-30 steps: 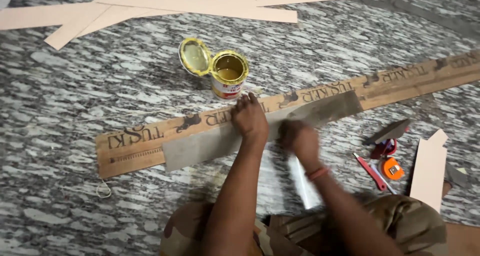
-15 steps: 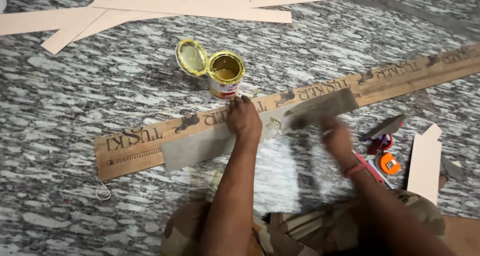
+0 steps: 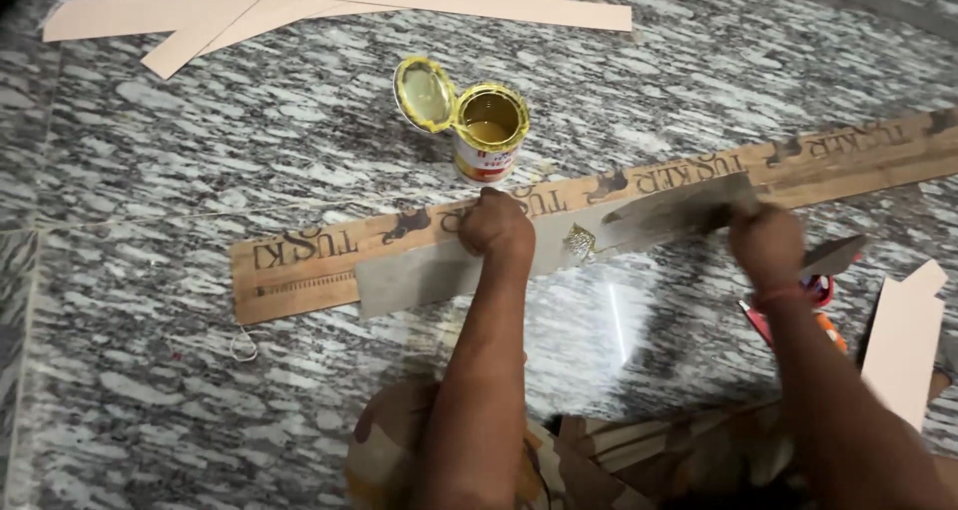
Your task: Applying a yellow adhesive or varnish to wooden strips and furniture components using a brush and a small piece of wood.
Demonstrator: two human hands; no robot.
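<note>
Right hand farther right along grey strip

- The place looked like a home or a building site room used as a makeshift carpentry workspace, with the work done on the floor.
- The polished grey-and-white granite floor served as the work surface.
- Pale laminate strips lay scattered at the far edge.
- A long printed plywood strip stretched across the floor.
- An open tin of yellowish adhesive stood beside it, its lid tipped back.
- Small red and orange hand tools lay at the right.
</note>
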